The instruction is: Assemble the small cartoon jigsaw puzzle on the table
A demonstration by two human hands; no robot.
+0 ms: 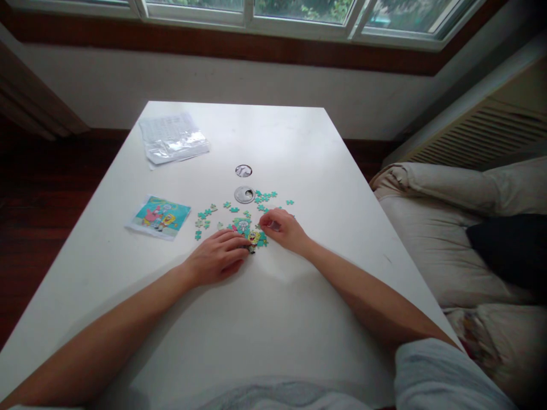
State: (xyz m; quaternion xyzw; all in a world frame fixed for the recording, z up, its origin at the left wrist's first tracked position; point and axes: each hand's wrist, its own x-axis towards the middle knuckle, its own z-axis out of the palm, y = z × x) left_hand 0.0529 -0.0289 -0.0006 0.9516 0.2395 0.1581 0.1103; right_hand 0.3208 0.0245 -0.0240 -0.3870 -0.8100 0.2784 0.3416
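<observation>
Far left of the left hand, and a little beyond it, a flat rectangular teal picture packet in clear plastic (162,216) is showing cartoon figures; behind it a crinkled clear plastic sleeve with white printed paper (173,136) is lying, print too blurred for reading. No brand is showing legibly. Small teal interlocking jigsaw pieces (207,212) are scattering just beyond the left hand (220,256), which is lying palm-down, fingers loosely extended, not gripping, tips resting on the partly joined teal-and-yellow jigsaw picture (253,238). That picture is sitting between both hands: touching left fingertips, just left of right fingertips; long axis unclear, left hand covering part. Beyond it two round grey discs (244,195) are lying. Right hand (280,229) is curling thumb toward fingers; can't tell whether it's holding a piece.
</observation>
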